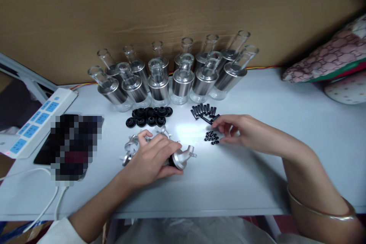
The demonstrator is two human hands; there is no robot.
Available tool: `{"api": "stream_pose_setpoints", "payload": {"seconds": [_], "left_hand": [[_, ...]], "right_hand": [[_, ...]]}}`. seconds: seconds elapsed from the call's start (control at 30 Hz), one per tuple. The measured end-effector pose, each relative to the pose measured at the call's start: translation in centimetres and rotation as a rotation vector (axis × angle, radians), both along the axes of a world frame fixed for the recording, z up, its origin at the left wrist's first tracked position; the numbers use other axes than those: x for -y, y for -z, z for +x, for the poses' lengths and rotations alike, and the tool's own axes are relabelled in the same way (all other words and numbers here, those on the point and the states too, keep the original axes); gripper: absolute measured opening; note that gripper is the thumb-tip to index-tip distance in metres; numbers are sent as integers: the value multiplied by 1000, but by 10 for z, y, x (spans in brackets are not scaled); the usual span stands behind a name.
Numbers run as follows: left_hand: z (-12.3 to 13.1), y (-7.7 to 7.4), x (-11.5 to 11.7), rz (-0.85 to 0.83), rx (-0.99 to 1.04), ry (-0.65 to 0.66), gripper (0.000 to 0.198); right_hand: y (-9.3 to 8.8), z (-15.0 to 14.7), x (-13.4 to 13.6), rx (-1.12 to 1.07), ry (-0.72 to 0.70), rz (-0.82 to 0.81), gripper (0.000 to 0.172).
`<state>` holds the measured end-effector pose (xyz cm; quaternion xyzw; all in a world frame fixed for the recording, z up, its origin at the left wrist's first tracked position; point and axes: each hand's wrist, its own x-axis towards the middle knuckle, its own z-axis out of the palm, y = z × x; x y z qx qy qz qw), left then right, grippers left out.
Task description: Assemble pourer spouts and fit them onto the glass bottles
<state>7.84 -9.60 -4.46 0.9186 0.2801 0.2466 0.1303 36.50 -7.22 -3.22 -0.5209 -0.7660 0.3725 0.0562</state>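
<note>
My left hand [151, 156] is closed around a silver metal fitting [183, 157] with a black part at its base, held just above the table. More silver fittings [130, 148] lie under and beside that hand. My right hand [240, 129] pinches its fingertips over a small heap of tiny black rings [211, 137], right next to a row of short black tubes [203, 111]. Whether a ring is between those fingers is too small to see. A cluster of black rubber caps [148, 116] lies behind my left hand.
Several glass-and-metal bottles [171, 76] stand in two rows at the back against a cardboard wall [171, 7]. A white power strip [37, 122] and a dark blurred device [74, 145] lie at left on the white table [286, 152]. Patterned cushions [328, 61] sit at right.
</note>
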Motion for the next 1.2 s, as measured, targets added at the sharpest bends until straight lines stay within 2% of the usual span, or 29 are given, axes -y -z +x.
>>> {"api": "stream_pose_setpoints", "payload": {"seconds": [0.1, 0.27, 0.57, 0.73, 0.83, 0.9, 1.0, 1.07, 1.13, 1.2], "left_hand": [[-1, 0, 1, -2, -3, 0, 40], [-1, 2, 2, -16, 8, -1, 41], [-1, 1, 1, -5, 14, -4, 40], [-1, 0, 1, -5, -3, -4, 40], [-1, 1, 1, -2, 1, -5, 40], [-1, 1, 1, -5, -3, -9, 39], [-2, 2, 1, -14, -13, -10, 38], [-2, 2, 1, -12, -2, -6, 38], [-2, 2, 1, -9, 11, -4, 40], [-1, 1, 1, -10, 6, -4, 40]], "right_hand": [[2, -3, 3, -46, -92, 128, 28], [6, -13, 7, -45, -171, 95, 29], [3, -10, 6, -36, -129, 60, 25], [4, -16, 9, -16, -157, 69, 25], [-1, -13, 10, -41, -162, 89, 25], [-7, -5, 9, -74, -113, 149, 24], [-12, 9, 4, -39, 54, 262, 22], [-9, 17, 1, 20, 82, 233, 23], [-2, 21, -2, 46, 22, 137, 25], [6, 23, -3, 48, -32, 108, 27]]}}
